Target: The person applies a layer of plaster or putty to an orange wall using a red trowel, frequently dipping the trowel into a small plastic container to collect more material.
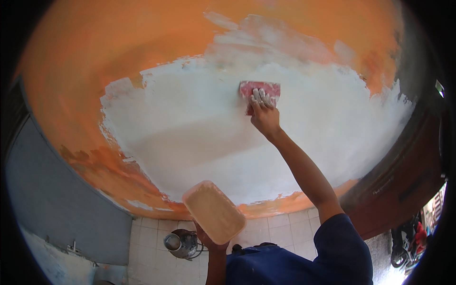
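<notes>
My right hand (265, 116) is stretched up to the wall, its whitened fingers closed on a red putty spreader (269, 87). White smears cover the spreader, and its wide edge is at the wall, over a large pale patch of filler (190, 104). Lower down, my left hand (203, 235) grips a shallow rectangular tub (213, 211) with rounded corners from below. The tub hides most of the fingers of that hand. Its pale tan face shows; I cannot make out whether it holds any filler.
Orange paint (118, 33) surrounds the patch on the wall. On the left stands a grey panel (61, 190). A metal pot-like vessel (183, 243) sits on the white tiled floor (147, 247). A dark red-brown surface (399, 190) borders the right, with a motorbike (403, 251) beyond.
</notes>
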The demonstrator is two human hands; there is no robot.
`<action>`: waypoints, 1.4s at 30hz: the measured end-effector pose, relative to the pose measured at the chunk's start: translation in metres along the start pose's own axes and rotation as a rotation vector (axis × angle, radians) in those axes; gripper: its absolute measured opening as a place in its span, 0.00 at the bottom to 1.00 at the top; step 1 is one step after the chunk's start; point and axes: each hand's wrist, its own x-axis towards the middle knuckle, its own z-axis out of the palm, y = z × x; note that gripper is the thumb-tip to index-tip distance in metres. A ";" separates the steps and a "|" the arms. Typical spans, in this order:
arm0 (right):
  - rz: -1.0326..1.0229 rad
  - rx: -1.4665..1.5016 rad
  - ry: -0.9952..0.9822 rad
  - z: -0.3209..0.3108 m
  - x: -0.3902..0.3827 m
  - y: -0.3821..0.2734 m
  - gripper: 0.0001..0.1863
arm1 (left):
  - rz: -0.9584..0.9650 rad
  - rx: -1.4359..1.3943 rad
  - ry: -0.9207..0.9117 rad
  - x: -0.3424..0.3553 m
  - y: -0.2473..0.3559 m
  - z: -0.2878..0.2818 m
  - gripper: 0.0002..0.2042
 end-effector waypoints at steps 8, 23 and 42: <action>1.292 1.455 0.120 -0.100 -0.023 -0.015 0.13 | -0.116 -0.240 -0.027 -0.017 0.014 0.035 0.28; 0.950 1.031 0.193 -0.138 0.028 0.082 0.16 | -0.162 -0.298 0.206 -0.023 0.027 0.050 0.42; -0.018 -0.103 -0.175 -0.008 -0.063 0.072 0.34 | 0.013 0.150 -0.158 -0.009 -0.063 0.028 0.27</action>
